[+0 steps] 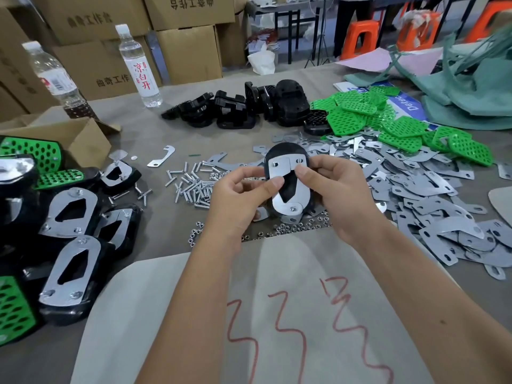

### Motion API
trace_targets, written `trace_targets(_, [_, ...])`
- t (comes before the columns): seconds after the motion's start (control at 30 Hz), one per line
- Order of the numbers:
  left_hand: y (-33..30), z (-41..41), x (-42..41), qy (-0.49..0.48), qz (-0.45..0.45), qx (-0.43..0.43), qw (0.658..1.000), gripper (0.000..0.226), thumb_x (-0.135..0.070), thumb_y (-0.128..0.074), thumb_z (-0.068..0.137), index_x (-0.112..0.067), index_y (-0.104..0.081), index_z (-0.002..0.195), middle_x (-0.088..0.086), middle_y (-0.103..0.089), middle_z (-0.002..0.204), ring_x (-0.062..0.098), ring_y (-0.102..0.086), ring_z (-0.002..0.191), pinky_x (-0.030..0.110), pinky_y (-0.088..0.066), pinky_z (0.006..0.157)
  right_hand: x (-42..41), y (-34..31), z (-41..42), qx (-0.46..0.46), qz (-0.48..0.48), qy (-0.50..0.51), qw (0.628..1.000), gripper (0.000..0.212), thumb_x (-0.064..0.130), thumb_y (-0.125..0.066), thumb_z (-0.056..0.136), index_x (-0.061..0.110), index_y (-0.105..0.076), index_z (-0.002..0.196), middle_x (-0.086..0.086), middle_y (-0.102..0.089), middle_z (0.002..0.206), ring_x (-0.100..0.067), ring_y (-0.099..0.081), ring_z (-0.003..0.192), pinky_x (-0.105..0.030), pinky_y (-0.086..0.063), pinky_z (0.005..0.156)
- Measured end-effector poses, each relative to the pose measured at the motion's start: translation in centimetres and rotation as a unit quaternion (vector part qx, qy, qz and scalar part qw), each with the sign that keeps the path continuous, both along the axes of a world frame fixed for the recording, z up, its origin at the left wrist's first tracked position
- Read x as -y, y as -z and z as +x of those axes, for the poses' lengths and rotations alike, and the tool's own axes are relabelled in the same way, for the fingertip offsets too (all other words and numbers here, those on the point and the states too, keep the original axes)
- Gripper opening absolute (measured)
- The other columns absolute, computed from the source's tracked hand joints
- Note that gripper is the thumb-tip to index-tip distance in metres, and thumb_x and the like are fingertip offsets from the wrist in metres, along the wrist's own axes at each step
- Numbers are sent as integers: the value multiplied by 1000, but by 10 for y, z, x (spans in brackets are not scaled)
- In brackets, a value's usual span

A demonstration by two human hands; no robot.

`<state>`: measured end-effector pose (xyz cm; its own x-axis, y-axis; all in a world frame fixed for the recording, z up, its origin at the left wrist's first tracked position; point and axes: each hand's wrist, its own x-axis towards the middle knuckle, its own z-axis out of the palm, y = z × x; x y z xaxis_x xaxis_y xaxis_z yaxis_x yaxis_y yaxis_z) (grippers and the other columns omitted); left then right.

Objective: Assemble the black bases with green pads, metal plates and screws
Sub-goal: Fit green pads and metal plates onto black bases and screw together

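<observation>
Above the table (155, 139), both hands hold one black base (286, 153) upright, two metal plates (300, 189) lying on its face (holes showing at top, a screw end at bottom). Left hand (235, 195) and right hand (335, 189) grasp its edges, thumbs pressing the plates.

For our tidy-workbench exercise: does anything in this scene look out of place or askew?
One metal plate lies alone left of the screws, apart from the main plate heap. Nuts are strewn loose near the hands. Otherwise parts sit in rough piles.
</observation>
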<state>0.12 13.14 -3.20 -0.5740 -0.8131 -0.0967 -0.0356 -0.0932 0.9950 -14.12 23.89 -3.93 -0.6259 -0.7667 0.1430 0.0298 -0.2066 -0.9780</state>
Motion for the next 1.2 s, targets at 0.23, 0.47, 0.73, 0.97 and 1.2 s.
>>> trace_targets(0.23, [-12, 4, -2, 6, 123, -95, 988, 25, -21, -75, 91, -2, -73, 108, 16, -78, 98, 28, -74, 81, 41, -62, 68, 4, -3, 10, 33, -28, -70, 997, 23, 28, -71, 93, 9, -76, 106, -15, -78, 99, -30, -75, 90, -45, -64, 78])
trace_targets(0.47, [-6, 17, 27, -195, 146, -73, 967, 37, -12, -77, 87, 0, -66, 121, 18, -77, 107, 29, -72, 83, 43, -62, 75, 9, 3, 22, -486, 152, -114, 853, 10, 26, -83, 86, 31, -75, 82, 13, -62, 86, -9, -52, 89, -31, -43, 78])
trace_targets(0.73, [-8, 23, 30, -172, 162, -49, 971, 39, -15, -74, 86, 0, -69, 122, 19, -77, 110, 35, -76, 89, 49, -61, 86, 16, 1, 27, -509, 218, -161, 817, 8, 28, -78, 91, 30, -74, 84, 17, -61, 86, 3, -52, 82, -30, -45, 80])
trace_targets(0.97, [-9, 18, 21, -98, 124, -16, 987, 25, -13, -74, 85, -3, -69, 108, 16, -77, 97, 28, -70, 77, 46, -60, 80, 11, -3, 18, -276, 49, 50, 959, 10, 6, -72, 94, 13, -69, 88, 1, -69, 75, -20, -63, 70, -41, -58, 69])
trace_targets(1.2, [-5, 8, 6, -37, 85, -10, 996, 17, -12, -76, 85, -11, -64, 95, 11, -70, 81, 26, -64, 68, 32, -54, 60, 13, 2, 18, -287, 18, 90, 954, 14, 4, -78, 89, 16, -80, 97, 5, -75, 88, -11, -70, 82, -38, -60, 84])
